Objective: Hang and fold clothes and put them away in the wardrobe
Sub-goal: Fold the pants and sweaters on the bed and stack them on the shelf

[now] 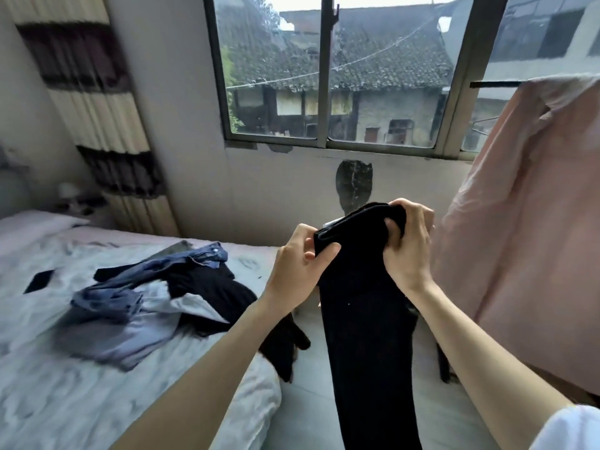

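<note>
Bedroom with a wide window (328, 76) giving on tiled roofs, striped curtain (97, 102) drawn to one side, bed (65, 384) below and left of the fingers. Held up at chest height over the floor gap beside the bed: black trousers (367, 319), gripped by the top edge and left to hang straight down, probably so the legs would fall even before folding or hanging. Left hand (297, 267) closed round the near corner of the top edge, thumb pressed on the front of the cloth, fingers curled behind. Right hand (409, 245) bunched over the far corner, fingers wrapped tight over the gathered fabric. Small pale tag glimpsed at the top edge between the two grips; too small to read, so no brand or writing made out anywhere. Left of the fingers, heaped on the bed and not yet sorted: blue jeans (146, 280), a pale grey garment (130, 332), more black clothing (211, 293), one black piece trailing off the bed edge. Farther left, a dark flat phone-like thing (39, 280) on the sheet. Right of the fingers, a pink cloth cover (526, 238) draped from a rail, possibly the wardrobe, though not certain.
</note>
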A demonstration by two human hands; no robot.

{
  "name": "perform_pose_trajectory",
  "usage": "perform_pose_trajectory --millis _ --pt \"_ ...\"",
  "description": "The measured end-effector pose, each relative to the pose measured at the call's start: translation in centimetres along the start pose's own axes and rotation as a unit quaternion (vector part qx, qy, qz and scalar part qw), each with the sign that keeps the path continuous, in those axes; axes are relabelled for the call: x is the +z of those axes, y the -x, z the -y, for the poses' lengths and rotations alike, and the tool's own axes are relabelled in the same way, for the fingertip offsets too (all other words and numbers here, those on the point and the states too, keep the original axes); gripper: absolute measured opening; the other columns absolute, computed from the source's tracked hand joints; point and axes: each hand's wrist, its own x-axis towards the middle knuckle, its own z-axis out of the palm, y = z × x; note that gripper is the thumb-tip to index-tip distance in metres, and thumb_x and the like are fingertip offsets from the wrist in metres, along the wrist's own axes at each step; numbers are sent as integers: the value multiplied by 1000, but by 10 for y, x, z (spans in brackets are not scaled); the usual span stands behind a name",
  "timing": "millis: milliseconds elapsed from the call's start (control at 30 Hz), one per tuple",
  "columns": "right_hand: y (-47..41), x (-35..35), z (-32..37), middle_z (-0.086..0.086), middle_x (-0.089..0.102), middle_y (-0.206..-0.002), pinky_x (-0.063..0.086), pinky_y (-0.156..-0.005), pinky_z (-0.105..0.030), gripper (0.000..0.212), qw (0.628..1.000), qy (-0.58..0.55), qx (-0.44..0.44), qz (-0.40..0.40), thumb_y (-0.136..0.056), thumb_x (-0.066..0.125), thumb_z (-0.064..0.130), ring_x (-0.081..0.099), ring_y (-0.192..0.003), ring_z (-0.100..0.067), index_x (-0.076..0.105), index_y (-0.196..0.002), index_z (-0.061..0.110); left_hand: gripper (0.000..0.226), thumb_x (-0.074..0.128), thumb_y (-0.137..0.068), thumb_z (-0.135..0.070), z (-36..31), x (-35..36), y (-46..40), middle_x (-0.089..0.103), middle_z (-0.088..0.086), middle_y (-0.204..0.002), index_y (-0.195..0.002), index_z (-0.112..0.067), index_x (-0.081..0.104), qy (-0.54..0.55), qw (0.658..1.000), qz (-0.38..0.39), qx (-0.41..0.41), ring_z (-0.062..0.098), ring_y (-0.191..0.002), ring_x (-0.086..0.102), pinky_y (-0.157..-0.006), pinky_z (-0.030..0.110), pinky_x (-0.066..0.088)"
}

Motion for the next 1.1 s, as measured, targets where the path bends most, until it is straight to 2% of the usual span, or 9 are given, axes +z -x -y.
perform_pose_trajectory --millis 133,200,333,433,500,600,733,933,1100 --pt "-3 59 49 -14 58 -100 35 -87 -37 27 996 -76 -5 51 -85 42 12 35 -101 -16 56 -106 2 16 63 -87 -23 2 -66 14 62 -9 -76 -83 -21 48 -26 997 -72 -15 4 -68 62 -65 19 49" --pt "-3 89 74 -13 58 -102 35 -90 -42 29 993 -102 -11 66 -83 43 7 35 -102 -16 56 -108 0 18 62 -88 -19 3 -96 20 57 -12 -69 -80 -21 46 -26 994 -100 -23 -3 -57 56 -57 11 42" --pt "15 170 146 -11 58 -103 25 -86 -27 32 979 -163 -33 120 -81 41 6 33 -102 -16 56 -109 0 15 59 -90 -17 22 -187 47 49 -13 -57 -80 -15 47 -55 982 -171 -52 -6 -46 49 -50 7 34" --pt "30 232 197 -11 59 -104 23 -83 -23 32 967 -187 -62 162 -81 41 5 35 -102 -17 56 -109 1 15 59 -90 -19 44 -258 65 50 -12 -61 -85 -8 50 -86 970 -214 -75 -7 -50 50 -53 8 36" --pt "45 274 229 -10 60 -106 26 -85 -26 31 959 -189 -78 194 -82 44 2 38 -106 -22 56 -110 3 13 59 -90 -21 63 -304 79 54 -11 -66 -83 -14 51 -106 961 -238 -92 -6 -56 53 -57 10 39" --pt "80 345 280 -12 59 -111 36 -92 -39 32 952 -180 -77 233 -83 49 -6 43 -111 -32 57 -113 2 16 60 -90 -26 111 -381 105 58 -8 -73 -79 -24 47 -132 948 -253 -143 2 -68 58 -65 19 49" --pt "140 445 335 -11 60 -113 36 -91 -42 30 939 -149 -89 295 -84 48 -5 43 -111 -31 56 -112 3 15 59 -89 -34 193 -475 144 66 5 -91 -85 -23 50 -106 929 -268 -233 22 -89 66 -81 51 53" --pt "205 565 357 -7 57 -119 28 -87 -37 29 922 -121 -82 358 -90 43 0 39 -117 -28 54 -116 7 18 58 -89 -35 307 -554 166 66 5 -95 -89 -19 50 -85 901 -298 -305 23 -92 65 -82 52 52" --pt "264 673 333 -10 54 -128 35 -97 -41 37 893 -111 -74 430 -93 46 8 37 -125 -29 48 -130 10 26 60 -88 -37 430 -584 182 64 1 -94 -98 -13 54 -125 854 -360 -355 24 -92 63 -84 47 52"
